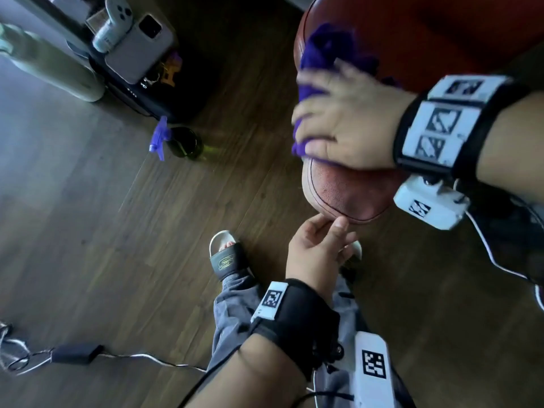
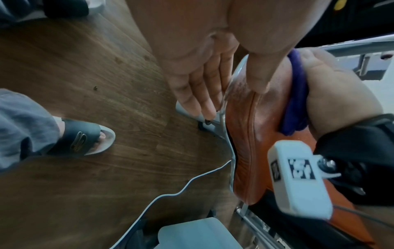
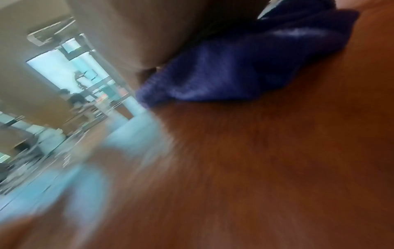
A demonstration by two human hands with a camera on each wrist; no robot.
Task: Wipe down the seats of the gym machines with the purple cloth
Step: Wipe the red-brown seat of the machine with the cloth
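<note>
We're pressing the cloth onto the seat, right hand gripping it. Left hand, grip loose and empty, is steadying the front edge; we're wanting firm, overlapping strokes.

Wooden floor carries spray bottle and charger.

The head view looks steeply down from above onto the brown seat and the wooden floor beside it. The left wrist view looks along the left hand from very near, at the seat's front edge and the floor, which it shares with the head view. The right wrist view, blurred, sits close over the seat facing the purple cloth, seen in all three.
</note>
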